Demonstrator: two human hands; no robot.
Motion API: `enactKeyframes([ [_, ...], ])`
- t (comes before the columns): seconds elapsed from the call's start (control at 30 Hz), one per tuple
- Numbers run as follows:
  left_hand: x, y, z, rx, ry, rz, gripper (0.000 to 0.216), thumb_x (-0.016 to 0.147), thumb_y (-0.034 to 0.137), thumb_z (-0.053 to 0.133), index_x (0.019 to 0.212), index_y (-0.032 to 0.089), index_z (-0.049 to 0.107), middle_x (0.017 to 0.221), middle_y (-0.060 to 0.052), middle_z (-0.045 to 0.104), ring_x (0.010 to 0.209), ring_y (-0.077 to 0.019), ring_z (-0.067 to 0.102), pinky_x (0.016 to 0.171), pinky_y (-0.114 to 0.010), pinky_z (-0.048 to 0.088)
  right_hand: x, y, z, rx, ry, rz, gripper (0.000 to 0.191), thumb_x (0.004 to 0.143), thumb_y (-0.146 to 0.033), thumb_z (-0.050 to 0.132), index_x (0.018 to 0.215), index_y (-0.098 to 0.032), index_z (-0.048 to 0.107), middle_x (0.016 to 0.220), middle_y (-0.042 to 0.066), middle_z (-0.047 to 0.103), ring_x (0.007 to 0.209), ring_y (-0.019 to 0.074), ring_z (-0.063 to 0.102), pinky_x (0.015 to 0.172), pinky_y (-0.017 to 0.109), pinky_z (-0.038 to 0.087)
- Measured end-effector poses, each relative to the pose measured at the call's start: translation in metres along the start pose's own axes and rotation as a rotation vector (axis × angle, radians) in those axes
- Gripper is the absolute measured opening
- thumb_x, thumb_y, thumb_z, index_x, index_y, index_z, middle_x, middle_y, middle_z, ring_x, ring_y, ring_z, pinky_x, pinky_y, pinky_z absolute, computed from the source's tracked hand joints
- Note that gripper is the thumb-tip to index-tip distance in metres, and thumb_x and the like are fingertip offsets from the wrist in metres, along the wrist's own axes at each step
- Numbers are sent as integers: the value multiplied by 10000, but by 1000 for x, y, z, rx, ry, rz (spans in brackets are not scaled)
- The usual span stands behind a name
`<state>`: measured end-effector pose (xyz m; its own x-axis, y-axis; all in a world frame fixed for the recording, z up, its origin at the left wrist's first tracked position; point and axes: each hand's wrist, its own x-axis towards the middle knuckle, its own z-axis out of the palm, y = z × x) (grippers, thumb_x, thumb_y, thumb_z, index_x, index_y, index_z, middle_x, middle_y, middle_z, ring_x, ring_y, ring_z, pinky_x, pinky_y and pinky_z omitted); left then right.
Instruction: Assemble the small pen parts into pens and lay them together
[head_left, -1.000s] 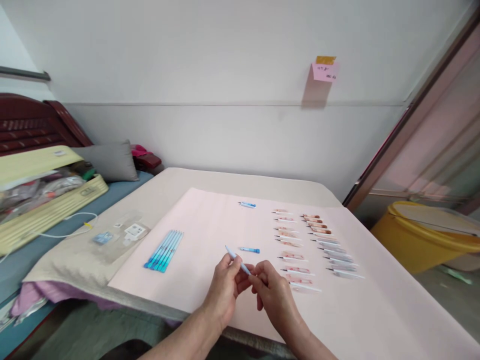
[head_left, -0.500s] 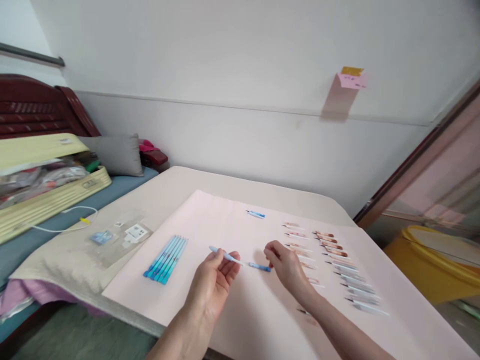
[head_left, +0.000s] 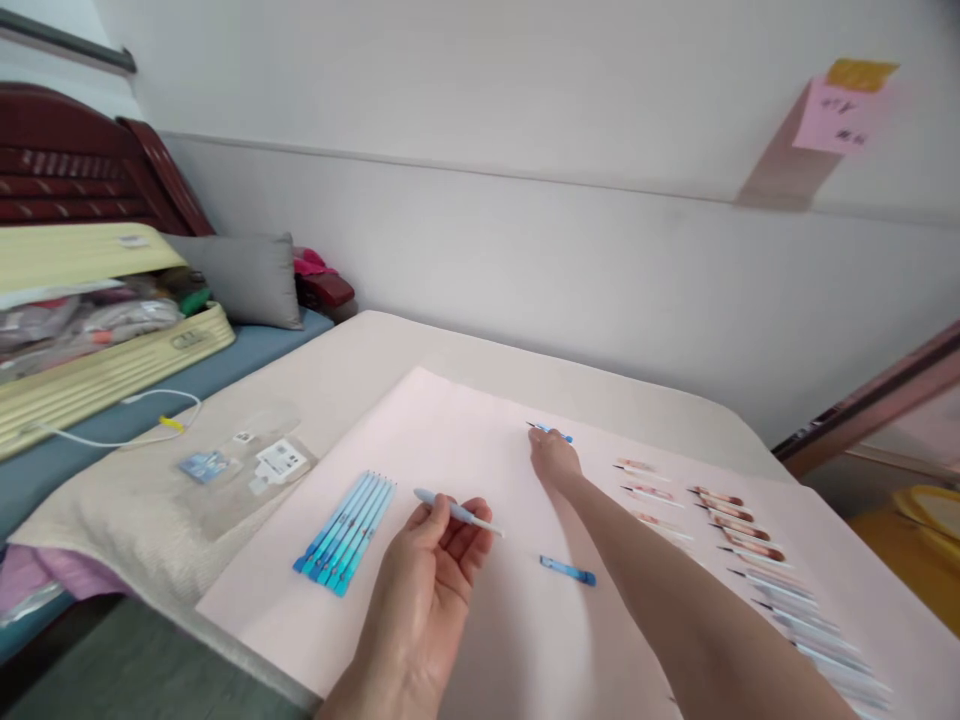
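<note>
My left hand is palm up, pinching a pale blue pen barrel with a thin white end between thumb and fingers. My right hand reaches to the far part of the sheet, its fingers bunched over a small pen part. A dark-tipped blue pen piece shows just beyond those fingers; whether they grip anything is hidden. Between the hands and closer to me lies a darker blue patterned pen tube. Several assembled blue pens lie side by side left of my left hand.
Pen parts with brown tubes and grey-white ones lie in rows on the right. Clear plastic packaging rests left of the pink sheet. A wall stands behind the table, and a yellow open case is on the bed.
My right hand has moved forward from beside the blue tube to the pen parts at the back. My left hand still holds the pale barrel. The view has turned slightly.
</note>
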<state>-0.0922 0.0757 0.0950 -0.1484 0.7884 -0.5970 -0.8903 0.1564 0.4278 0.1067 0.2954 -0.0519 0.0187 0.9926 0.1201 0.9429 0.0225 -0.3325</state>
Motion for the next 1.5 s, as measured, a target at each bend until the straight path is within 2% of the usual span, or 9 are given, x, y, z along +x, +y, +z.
enactKeyframes([
  [0.1,4,1,-2,-13,14,-15,48,780,112,553,734,117,539,780,-111,639,787,-208,652,572,-254,561,3,1,7,-10,12,-4,290,850,-247,350,911,-201,630,976,106,557,788,185,548,684,295,367],
  [0.27,11,-1,-9,-43,-46,-34,52,769,165,587,762,130,548,823,-109,642,822,-218,647,605,-276,568,-4,6,5,53,69,-17,264,814,-222,374,927,-202,612,1027,88,558,844,190,534,710,289,365],
  [0.37,12,-1,-10,-48,-66,-30,55,774,170,581,762,130,545,825,-112,643,826,-217,647,618,-278,566,-10,11,1,109,78,-1,282,797,-206,346,924,-190,598,941,80,598,812,189,541,688,279,384],
  [0.53,9,1,-8,-37,-53,-29,42,785,154,563,772,119,543,838,-127,646,827,-215,648,627,-274,563,-22,10,0,185,13,-59,279,795,-228,340,890,-203,602,872,40,636,802,170,560,693,263,391],
  [0.73,7,6,-7,-54,-55,-1,30,783,128,556,763,117,537,795,-107,639,805,-205,651,632,-271,563,-41,-9,1,187,-72,-167,174,761,-206,428,808,-202,596,863,24,621,753,137,528,672,240,358],
  [0.93,10,11,-9,-71,-67,25,49,789,107,538,740,111,530,748,-98,629,771,-194,653,620,-272,564,-46,-27,-7,151,-165,-185,91,701,-130,495,618,-164,512,611,-14,513,560,102,426,563,235,318],
  [1.03,10,14,-11,-94,-70,31,55,790,100,533,736,109,525,739,-101,627,764,-194,653,617,-270,562,-66,-30,-19,186,-208,-221,140,704,-123,449,581,-184,475,563,-23,490,544,106,426,551,232,318],
  [1.27,2,17,-11,-99,-112,23,40,789,130,546,766,103,527,781,-126,639,754,-187,653,616,-266,557,-149,-21,-45,315,-254,-382,139,791,-212,376,667,-206,439,621,-35,465,582,118,442,561,226,368],
  [1.5,-1,10,-11,-99,-124,21,63,798,146,541,754,104,525,768,-119,633,761,-187,653,625,-266,557,-167,-9,-41,318,-181,-506,140,818,-206,381,710,-207,470,721,18,500,700,154,454,676,281,398],
])
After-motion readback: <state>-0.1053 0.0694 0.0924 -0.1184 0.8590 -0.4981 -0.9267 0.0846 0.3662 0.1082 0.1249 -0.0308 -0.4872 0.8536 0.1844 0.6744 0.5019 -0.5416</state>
